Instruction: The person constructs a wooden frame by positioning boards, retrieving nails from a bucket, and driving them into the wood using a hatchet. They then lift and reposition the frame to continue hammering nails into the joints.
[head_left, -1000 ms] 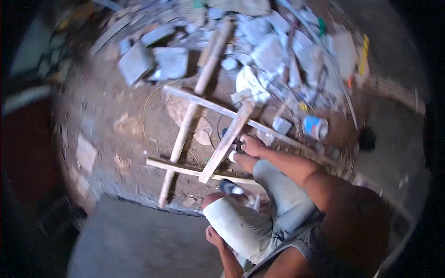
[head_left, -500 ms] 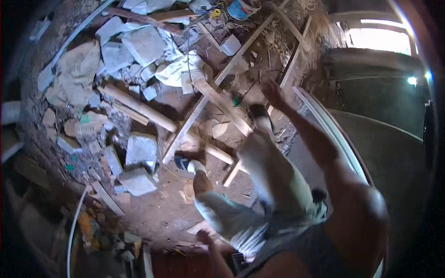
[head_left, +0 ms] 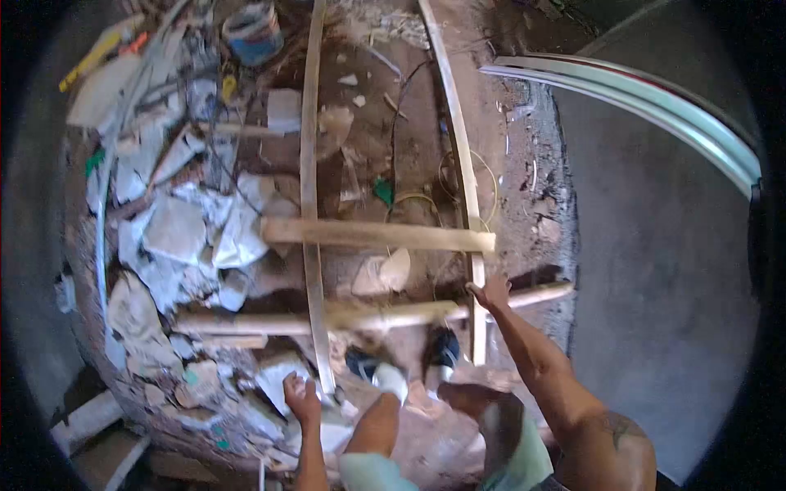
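Far left, a rubble heap [head_left: 168, 233] of broken slabs and torn paper, with a paint bucket [head_left: 252, 34] up at the top edge. Moving in, here is the piece being handled: a rough wooden frame [head_left: 409, 236] lying flat on the dirt. Its left slat [head_left: 309, 147] runs from the top of the view right down toward the person.

At that slat's near end is the left hand [head_left: 301, 398], fingers curled closed, just beside the wood (whether it actually has hold of the slat, I cannot tell).

Across the middle, the cross plank [head_left: 352, 233] bridges both slats, and below it a round pole [head_left: 270, 324] lies across them too, poking out on either side. The shoes [head_left: 444, 347] are planted just below the pole, between the slats.

Then the right slat [head_left: 458, 155], and on it, where the pole crosses, the right hand [head_left: 492, 292], fingers spread and pressing on the timber, not wrapped around it.

Further right, bare concrete floor [head_left: 663, 295] and a curved rail [head_left: 647, 94].

My read: this is the taking-hold step, both arms reaching down, one to each side of the frame. A clean shift from here would call for the right fingers to close round the slat and the left to get a sure grip, as the pole looks loose and could roll.
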Motion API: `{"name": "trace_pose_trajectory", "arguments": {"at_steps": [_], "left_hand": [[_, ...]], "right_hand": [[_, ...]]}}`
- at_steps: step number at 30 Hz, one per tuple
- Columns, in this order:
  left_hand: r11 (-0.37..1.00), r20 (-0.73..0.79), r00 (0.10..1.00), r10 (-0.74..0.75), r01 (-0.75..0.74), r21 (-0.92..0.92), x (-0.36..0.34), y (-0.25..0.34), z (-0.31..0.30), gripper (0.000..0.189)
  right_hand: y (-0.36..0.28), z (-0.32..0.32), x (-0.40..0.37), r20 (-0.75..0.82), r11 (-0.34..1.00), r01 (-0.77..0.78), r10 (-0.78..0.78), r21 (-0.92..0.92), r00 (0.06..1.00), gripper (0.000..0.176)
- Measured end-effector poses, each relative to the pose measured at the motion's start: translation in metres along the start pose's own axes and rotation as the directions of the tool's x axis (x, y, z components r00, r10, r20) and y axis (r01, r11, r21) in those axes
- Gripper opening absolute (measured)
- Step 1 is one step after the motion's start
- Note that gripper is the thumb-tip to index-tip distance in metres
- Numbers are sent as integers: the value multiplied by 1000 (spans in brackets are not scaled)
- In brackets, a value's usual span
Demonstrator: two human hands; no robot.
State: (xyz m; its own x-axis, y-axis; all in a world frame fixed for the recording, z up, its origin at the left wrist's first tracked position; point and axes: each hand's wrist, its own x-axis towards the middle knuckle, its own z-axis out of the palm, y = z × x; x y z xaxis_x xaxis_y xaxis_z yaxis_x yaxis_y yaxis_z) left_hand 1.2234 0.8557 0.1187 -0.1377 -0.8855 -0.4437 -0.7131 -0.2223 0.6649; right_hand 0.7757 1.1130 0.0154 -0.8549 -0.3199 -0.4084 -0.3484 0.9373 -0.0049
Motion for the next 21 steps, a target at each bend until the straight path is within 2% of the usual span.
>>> {"name": "trace_pose_trajectory", "arguments": {"at_steps": [1,2,3,4,5,6,7,8,9,10,11,12,13,14,16,17,18,19,20,21], "left_hand": [[991,29,995,100,-102,91,28,1,17,47],[982,27,983,184,-183,-39,67,-26,50,58],[941,109,979,170,-194,278,87,-5,60,68],[899,83,956,283,-294,325,97,3,77,72],[847,44,916,399,-386,365,108,9,96,75],[838,26,903,429,-409,360,121,5,107,75],[853,148,911,385,-412,320,134,-4,111,73],[870,267,901,343,-411,270,148,-8,119,71],[862,248,895,369,-430,268,151,-4,120,71],[868,268,888,374,-437,236,146,6,117,66],[874,288,881,375,-439,206,141,13,115,61],[797,202,843,499,-538,274,139,9,116,51],[790,196,836,512,-548,275,141,4,116,51],[743,162,807,567,-587,321,144,1,117,48],[695,134,774,619,-619,367,145,-16,117,45],[740,174,799,576,-600,304,150,-8,119,47],[781,224,819,528,-572,252,151,-6,114,50],[774,227,812,537,-581,250,154,-5,114,50],[775,235,811,536,-583,243,154,-7,114,53],[776,247,810,532,-583,242,153,-9,112,56]], "right_hand": [[-21,-31,-18,181,978,-190,172,86,968,101],[-11,-15,-14,103,988,-87,74,130,992,100],[-2,1,-15,17,987,23,-26,159,1000,99],[25,42,-2,-21,917,170,-174,361,985,92],[54,105,23,-376,784,556,-444,276,813,62],[79,167,55,-159,829,304,-260,470,952,47],[88,209,75,116,803,5,-92,595,989,36],[74,157,57,175,677,-96,-50,729,983,39],[51,88,34,234,523,-196,-8,830,972,49],[52,68,19,-24,678,85,-100,730,995,55],[51,61,11,-256,777,335,-230,532,939,62],[59,63,13,-304,832,384,-275,400,912,65],[66,65,13,-340,874,413,-319,256,885,68],[65,68,16,-353,872,415,-314,259,881,68],[67,79,13,-629,882,426,-216,203,747,70],[79,93,27,-637,883,425,-212,201,741,70],[98,121,43,-357,821,293,-117,491,927,71],[110,135,56,-29,711,76,-79,699,996,73],[77,61,12,-401,857,323,-152,402,903,76],[57,17,-8,-402,856,322,-149,404,903,76]]}}
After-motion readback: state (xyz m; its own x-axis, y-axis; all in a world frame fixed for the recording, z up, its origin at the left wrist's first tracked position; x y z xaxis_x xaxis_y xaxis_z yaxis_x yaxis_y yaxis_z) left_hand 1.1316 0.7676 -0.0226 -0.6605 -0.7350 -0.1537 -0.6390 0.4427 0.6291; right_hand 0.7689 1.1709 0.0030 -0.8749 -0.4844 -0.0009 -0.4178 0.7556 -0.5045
